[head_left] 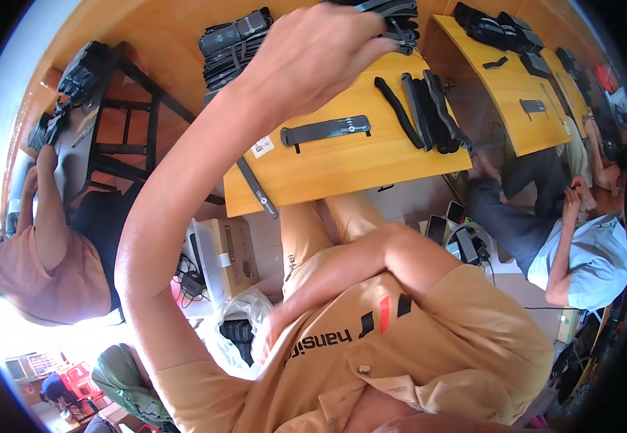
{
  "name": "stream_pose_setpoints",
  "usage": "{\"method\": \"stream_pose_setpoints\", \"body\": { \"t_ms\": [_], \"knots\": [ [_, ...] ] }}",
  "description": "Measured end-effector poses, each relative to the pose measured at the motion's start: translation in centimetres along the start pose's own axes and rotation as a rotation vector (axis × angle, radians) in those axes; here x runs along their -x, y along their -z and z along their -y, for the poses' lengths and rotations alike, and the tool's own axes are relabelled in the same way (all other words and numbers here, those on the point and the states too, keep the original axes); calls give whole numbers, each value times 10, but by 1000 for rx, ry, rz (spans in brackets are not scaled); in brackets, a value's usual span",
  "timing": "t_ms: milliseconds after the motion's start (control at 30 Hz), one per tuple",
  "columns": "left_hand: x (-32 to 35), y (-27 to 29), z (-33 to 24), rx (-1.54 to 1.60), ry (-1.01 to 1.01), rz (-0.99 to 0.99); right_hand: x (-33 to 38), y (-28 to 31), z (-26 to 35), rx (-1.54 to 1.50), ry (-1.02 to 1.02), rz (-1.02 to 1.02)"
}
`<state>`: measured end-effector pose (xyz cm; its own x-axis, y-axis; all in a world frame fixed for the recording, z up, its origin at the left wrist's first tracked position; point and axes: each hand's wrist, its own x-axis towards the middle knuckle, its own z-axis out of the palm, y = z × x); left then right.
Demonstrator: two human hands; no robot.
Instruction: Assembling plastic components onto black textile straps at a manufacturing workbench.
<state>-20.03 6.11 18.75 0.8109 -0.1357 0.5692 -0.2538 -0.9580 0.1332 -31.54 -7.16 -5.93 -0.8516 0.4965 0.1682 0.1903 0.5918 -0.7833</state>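
My left hand (317,58) reaches over the far side of the yellow table (328,169). Its fingers are bent and partly blurred beside a pile of dark strips (400,29); whatever they grip is hidden. My right arm crosses my body, and my right hand (266,335) is low at the left against a clear plastic bag (245,307) with dark pieces inside; its fingers are hard to make out. A flat grey printed strip (326,130) lies mid-table, with a narrow dark strip (257,189) at the left edge. Several dark curved strips (429,112) lie at the right.
A banded dark stack (234,43) is at the back left of the table. Beside my legs stands a cardboard box (233,256). One person (54,267) sits at the left, another (580,252) at the right by a second yellow table (508,108).
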Motion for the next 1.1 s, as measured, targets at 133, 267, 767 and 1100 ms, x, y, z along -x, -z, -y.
{"method": "stream_pose_setpoints", "body": {
  "t_ms": [133, 267, 767, 1100],
  "knots": [
    [-40, 9, -18, -21, -39, 164, 66, -2, 10, -31, -2, -22],
    [-33, -13, -10, -134, -108, 142, 52, -4, 13, -69, -9, -25],
    [14, -18, 36, -227, 18, 210, -204, -71, 41, -188, -33, -94],
    [45, -6, 46, -253, 139, 277, -93, -46, 32, -255, -70, -116]
  ]
}}
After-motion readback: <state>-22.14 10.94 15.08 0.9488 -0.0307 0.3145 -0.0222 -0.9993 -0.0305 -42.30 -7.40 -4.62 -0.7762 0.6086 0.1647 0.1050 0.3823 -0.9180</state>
